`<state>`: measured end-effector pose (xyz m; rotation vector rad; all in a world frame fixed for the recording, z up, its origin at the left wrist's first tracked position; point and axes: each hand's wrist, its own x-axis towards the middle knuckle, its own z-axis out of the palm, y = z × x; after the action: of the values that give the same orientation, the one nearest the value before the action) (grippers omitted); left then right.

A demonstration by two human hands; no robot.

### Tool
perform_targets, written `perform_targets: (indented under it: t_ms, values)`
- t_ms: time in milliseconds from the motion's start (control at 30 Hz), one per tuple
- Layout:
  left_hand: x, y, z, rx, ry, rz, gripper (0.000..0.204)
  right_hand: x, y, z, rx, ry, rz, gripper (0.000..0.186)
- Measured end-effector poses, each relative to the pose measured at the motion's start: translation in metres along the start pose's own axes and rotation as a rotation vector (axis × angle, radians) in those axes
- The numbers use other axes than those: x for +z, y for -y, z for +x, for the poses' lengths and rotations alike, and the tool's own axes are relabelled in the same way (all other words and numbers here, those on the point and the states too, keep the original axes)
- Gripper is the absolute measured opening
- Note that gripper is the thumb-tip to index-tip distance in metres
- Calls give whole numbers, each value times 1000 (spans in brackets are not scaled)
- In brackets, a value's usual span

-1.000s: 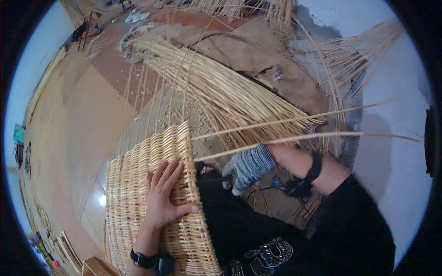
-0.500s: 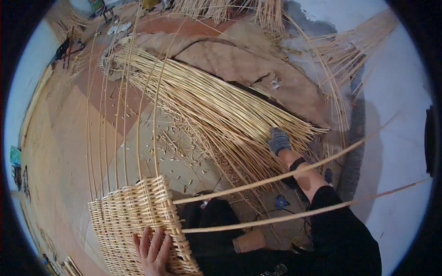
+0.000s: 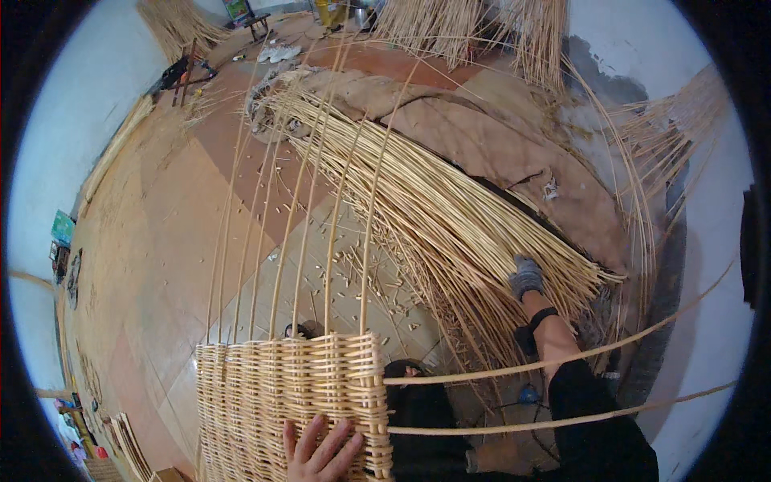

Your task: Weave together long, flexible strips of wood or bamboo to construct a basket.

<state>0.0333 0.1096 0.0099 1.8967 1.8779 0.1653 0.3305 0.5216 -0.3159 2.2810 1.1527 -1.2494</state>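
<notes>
A woven wicker panel stands in front of me, pale rods rising from its top edge and two long rods reaching out from its right side. My left hand is bare and lies on its lower right part, fingers spread. To the right, my right hand, in a grey glove, touches the near right end of a large bundle of peeled rods on the floor. How its fingers close on the rods is hard to see. A dark band circles my right wrist.
Brown cloth lies along the bundle's far side. Short cut pieces litter the tiles beside it. More rods lean at the back wall, and others at the right wall. A small blue item lies near my right arm.
The whole view has swung, so the panel and bundle appear farther right and lower. My left hand stays on the panel; my right hand remains at the bundle's near end.
</notes>
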Motion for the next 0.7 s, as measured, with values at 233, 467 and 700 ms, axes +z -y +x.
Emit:
perform_targets:
  t_ms: [233,467,700]
  values:
    - [6,7,4,-34,-44,-34,97,47,16,-19,-494,-559,-853,40]
    - [4,9,1,-22,-31,-27,94,15,27,-28,-339,-458,-462,26]
    - [5,8,2,-1,-87,-65,95,-64,19,-53,-452,-608,-744,31]
